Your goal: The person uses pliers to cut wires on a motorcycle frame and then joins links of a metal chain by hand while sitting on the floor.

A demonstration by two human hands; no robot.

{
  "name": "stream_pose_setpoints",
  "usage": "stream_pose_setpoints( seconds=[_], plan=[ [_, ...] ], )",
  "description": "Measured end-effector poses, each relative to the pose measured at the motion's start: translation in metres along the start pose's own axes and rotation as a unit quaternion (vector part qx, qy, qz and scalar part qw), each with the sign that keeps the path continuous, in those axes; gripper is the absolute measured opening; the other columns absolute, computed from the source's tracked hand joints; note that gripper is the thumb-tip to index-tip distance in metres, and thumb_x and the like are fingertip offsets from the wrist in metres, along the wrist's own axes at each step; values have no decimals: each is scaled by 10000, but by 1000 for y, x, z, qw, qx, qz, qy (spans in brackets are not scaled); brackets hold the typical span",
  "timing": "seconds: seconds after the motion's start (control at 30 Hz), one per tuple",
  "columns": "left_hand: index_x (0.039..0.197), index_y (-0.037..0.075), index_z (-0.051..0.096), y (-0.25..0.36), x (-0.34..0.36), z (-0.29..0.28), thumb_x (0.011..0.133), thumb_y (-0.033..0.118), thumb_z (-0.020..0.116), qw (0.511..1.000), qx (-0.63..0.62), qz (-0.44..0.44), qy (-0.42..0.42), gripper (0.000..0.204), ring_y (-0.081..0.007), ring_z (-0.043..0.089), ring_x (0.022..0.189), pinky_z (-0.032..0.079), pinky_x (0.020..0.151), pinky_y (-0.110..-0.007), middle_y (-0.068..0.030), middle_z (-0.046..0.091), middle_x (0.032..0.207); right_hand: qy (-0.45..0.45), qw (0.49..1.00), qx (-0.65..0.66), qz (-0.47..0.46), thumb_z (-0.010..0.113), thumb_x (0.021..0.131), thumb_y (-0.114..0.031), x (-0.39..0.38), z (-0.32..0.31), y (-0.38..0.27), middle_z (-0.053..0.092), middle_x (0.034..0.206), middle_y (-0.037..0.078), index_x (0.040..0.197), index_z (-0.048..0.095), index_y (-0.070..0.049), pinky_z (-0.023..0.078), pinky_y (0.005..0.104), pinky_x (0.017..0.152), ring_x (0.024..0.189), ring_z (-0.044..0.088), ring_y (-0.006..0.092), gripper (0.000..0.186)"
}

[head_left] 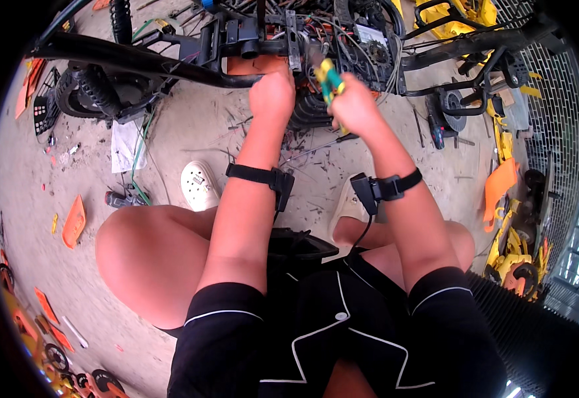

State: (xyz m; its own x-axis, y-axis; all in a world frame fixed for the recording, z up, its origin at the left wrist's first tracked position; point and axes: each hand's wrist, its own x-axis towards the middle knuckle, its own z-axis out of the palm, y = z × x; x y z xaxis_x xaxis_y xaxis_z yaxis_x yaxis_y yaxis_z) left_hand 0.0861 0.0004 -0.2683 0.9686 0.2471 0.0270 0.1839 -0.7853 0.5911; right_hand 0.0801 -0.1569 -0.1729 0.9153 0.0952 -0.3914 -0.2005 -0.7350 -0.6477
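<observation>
My left hand (pixel 273 93) is closed at the black tubular frame (pixel 170 64) of a partly dismantled vehicle, just below an upright metal bracket (pixel 290 33); what its fingers grip is hidden. To its right, my right hand (pixel 356 106) holds pliers (pixel 330 80) with yellow and green handles, tilted up and to the left, their jaws among the parts near the bracket. Cables and wires (pixel 349 40) run across the frame behind them, and an orange piece (pixel 241 65) shows behind the left hand.
Wheels (pixel 93 96) lie under the frame at left. Cordless tools (pixel 123 198) (pixel 438 126), a white sheet (pixel 127 149), loose bars and an orange panel (pixel 73 222) are on the floor (pixel 50 172). Yellow and orange body parts (pixel 500 186) line a brick wall (pixel 535 119) at right.
</observation>
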Motion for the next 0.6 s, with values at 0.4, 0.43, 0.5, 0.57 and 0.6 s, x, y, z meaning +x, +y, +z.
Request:
stream_pose_setpoints(
  seconds=[0.4,0.43,0.5,0.57,0.6],
  plan=[
    [1041,104,681,3,-3,-6,965,315,534,1000,-14,-1,3,268,-416,685,834,540,753,-520,-215,707,878,162,977,-4,-136,474,899,-28,20,17,5,676,789,151,1109,526,12,527,359,540,536,659,221,219],
    [1034,103,680,3,-2,-5,965,316,534,1000,-12,-1,1,268,-417,685,829,538,751,-522,-216,706,872,158,981,24,-111,518,851,-57,23,27,13,669,891,239,1126,535,17,513,437,695,766,643,356,286],
    [1020,101,679,2,-1,-3,965,319,534,1000,-7,-3,-3,268,-420,683,821,536,746,-525,-217,703,858,92,994,-22,-53,554,809,-96,28,36,21,658,1019,331,1132,551,23,492,525,868,1016,625,486,344],
    [1015,99,679,2,0,-3,967,319,531,1000,-5,-6,0,270,-421,683,819,534,745,-527,-220,701,855,40,995,-91,-29,548,816,-102,32,31,22,665,1012,324,1111,561,26,500,523,858,995,645,469,322],
    [1012,98,678,1,-1,-3,968,320,529,1000,-4,-9,1,271,-421,683,819,533,745,-529,-221,701,854,42,997,-56,-18,548,815,-90,28,24,11,680,949,298,1102,565,22,520,501,807,916,673,449,309]
  ],
)
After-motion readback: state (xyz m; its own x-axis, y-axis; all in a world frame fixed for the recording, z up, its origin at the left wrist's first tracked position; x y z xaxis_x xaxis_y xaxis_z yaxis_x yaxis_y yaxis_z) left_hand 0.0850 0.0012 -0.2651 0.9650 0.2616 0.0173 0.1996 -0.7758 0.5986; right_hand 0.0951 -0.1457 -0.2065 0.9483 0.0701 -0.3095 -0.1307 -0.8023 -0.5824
